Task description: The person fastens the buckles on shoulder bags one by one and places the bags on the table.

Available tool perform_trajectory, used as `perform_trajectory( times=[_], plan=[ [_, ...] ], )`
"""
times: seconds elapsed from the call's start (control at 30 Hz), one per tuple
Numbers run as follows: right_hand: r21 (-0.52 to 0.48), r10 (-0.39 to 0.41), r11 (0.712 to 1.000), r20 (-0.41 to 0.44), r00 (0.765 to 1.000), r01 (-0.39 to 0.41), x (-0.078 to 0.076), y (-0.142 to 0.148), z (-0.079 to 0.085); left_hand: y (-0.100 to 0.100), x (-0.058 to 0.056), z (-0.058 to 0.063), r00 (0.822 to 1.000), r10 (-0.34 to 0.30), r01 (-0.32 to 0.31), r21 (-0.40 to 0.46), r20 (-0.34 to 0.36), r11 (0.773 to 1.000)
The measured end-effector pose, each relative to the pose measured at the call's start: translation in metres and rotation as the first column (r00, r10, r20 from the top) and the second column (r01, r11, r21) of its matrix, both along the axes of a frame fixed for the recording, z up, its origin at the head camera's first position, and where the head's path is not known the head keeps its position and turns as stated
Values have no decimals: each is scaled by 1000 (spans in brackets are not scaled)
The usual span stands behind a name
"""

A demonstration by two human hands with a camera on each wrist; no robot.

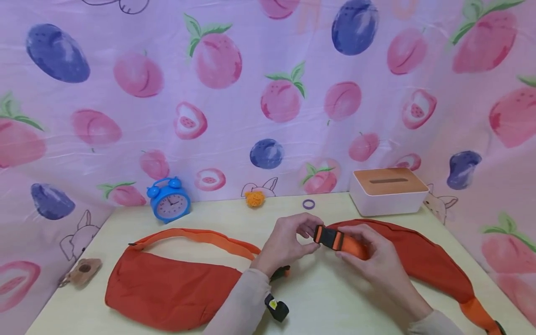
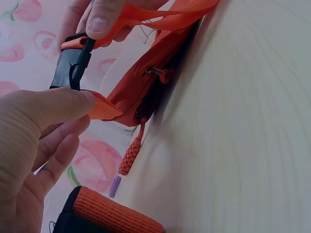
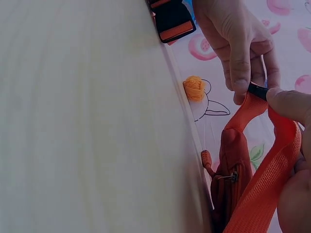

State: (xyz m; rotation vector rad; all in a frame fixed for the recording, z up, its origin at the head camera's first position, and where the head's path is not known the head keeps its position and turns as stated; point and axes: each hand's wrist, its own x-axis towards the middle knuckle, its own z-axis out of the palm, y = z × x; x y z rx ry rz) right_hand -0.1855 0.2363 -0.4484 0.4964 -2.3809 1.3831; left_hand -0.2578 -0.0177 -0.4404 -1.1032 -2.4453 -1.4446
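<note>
My left hand [image 1: 289,239] pinches the orange webbing at one end of a black side-release buckle [image 1: 328,236]. My right hand [image 1: 372,253] grips the strap at the buckle's other end, with orange webbing [image 1: 353,247] running under its fingers. The buckle's two halves look joined in the left wrist view. This strap belongs to the red waist bag [image 1: 423,256] lying behind my right hand. A zip with a braided orange pull [image 2: 130,156] shows on that bag. A second red bag [image 1: 171,284] lies left of my left forearm, its orange strap [image 1: 197,236] looped behind it.
A black buckle piece [image 1: 277,308] lies beside my left sleeve. Along the back stand a blue alarm clock [image 1: 169,201], an orange yarn ball [image 1: 255,199], a purple ring [image 1: 308,204] and a tissue box [image 1: 388,191]. A brown keychain [image 1: 84,271] sits at the left edge.
</note>
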Motion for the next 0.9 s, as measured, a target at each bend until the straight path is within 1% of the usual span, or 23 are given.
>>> perform_trajectory(
  times=[0.1, 0.17, 0.23, 0.3, 0.37, 0.43, 0.6, 0.73, 0.83, 0.9],
  plan=[
    [30, -16, 999, -12, 1000, 16, 0, -1, 1, -1, 0, 1, 1000, 7, -7, -12, 4, 1000],
    [46, -17, 999, -16, 1000, 18, 0, -1, 1, -4, 0, 2, 1000, 27, -26, -36, 15, 999],
    [61, -5, 998, -11, 1000, 5, 0, -1, 0, -8, 0, 2, 997, 69, -67, -67, 26, 996],
    [65, 14, 998, 4, 1000, -14, 0, -1, -1, -13, -1, 2, 993, 113, -111, -88, 22, 990],
    [66, 20, 998, 16, 1000, -21, 1, 0, -1, -18, -3, 3, 988, 152, -151, -87, 11, 985],
    [58, 11, 998, 20, 1000, -13, 0, 0, -1, -21, -5, 4, 985, 172, -172, -70, -1, 983],
    [30, -27, 999, -6, 1000, 27, -1, 1, 1, -22, -7, 9, 985, 170, -170, -21, -24, 985],
    [20, -39, 999, -9, 999, 39, 0, 2, 3, -26, -4, 13, 984, 172, -172, -17, -38, 985],
    [33, -52, 998, -8, 999, 53, 1, 3, 5, -31, -1, 17, 984, 175, -176, -29, -33, 984],
    [70, -70, 995, -7, 998, 70, 0, 4, 8, -35, 1, 21, 985, 169, -171, -37, -38, 985]
  ],
)
